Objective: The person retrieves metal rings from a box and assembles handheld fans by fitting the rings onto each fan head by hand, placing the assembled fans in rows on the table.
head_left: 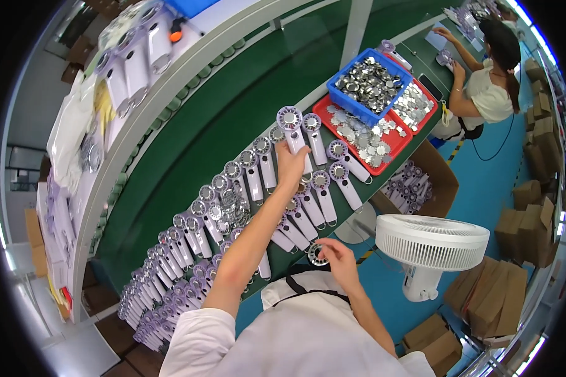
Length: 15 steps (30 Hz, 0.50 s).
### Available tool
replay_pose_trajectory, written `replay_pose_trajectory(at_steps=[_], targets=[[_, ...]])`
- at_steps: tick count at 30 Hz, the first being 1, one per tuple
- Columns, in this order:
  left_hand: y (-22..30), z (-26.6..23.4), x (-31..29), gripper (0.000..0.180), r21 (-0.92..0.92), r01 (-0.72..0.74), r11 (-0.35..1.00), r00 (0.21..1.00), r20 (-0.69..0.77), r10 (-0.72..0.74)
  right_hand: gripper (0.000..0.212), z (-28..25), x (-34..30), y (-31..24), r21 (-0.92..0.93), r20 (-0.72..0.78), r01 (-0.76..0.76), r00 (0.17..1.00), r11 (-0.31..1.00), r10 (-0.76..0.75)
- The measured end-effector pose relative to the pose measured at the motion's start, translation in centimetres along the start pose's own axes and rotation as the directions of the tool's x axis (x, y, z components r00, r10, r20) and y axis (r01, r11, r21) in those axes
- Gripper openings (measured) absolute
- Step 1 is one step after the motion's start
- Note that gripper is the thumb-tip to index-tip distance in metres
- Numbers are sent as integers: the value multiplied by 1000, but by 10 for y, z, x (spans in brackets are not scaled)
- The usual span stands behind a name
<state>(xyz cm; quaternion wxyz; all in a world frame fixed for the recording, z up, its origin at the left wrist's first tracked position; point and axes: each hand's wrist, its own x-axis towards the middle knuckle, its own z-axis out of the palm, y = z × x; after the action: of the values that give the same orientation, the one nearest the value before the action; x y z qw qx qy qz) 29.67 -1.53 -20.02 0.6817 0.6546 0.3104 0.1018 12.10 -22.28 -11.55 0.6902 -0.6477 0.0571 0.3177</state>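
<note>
My left hand (291, 164) is closed around the handle of a pale lilac handheld fan (290, 119), whose round head with a silver centre faces up. Near my waist, my right hand (340, 256) pinches a round slotted fan cover (317, 254) at its edge. Rows of similar handheld fans (253, 181) lie along the green bench (188, 141), on both sides of my left forearm. Among them rests a heap of shiny round metal pieces (234, 208). Beside the held fan lies another handheld fan (314, 139).
A blue bin (362, 112) of round metal caps stands on red trays (381, 168) holding flat silver pieces. A white electric fan (430, 242) stands at right. Below the bench edge, a cardboard box (443, 182) holds more fans. A co-worker (493, 94) works farther along.
</note>
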Motion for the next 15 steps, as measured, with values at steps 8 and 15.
replay_pose_trajectory(at_steps=[8,15], targets=[[116,-86,-179,45,-129,132,983,973,208,-103,25,11,13,-81,-354,-103,508,814,786,-572],[110,-131,-249,39,-130,151,980,971,207,-122,26,51,-5,-132,-144,34,557,829,818,-559]])
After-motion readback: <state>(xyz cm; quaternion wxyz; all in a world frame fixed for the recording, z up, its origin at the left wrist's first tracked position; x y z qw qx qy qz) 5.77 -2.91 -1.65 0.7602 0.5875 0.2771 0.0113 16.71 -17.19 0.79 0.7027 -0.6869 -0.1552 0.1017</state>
